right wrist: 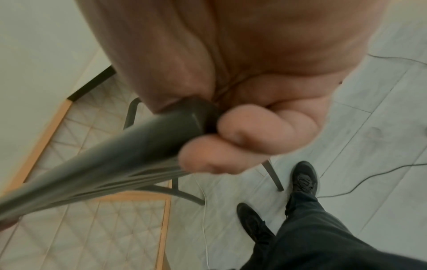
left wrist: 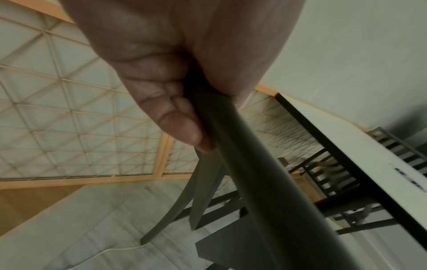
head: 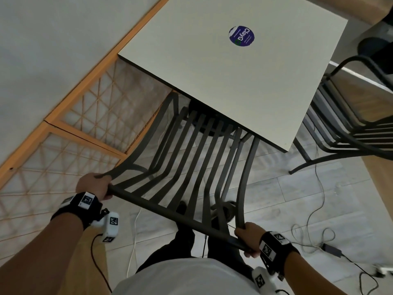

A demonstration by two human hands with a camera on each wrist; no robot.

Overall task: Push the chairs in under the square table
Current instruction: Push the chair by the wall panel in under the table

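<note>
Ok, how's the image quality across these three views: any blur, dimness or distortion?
Head view: dim but sharp, wide-angle bending of the table edges; sticker readable. Left wrist view: left hand fairly sharp, chair rail soft. Right wrist view: the worst, right hand and rail smeared, floor clearer.

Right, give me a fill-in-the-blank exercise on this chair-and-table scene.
1. Both hands grip the top rail of the slatted ____.
2. The round sticker on the square table is mostly ____ in colour.
3. The left hand and right hand hold ____ ends of the rail.

Missing words: chair; purple; opposite
</note>
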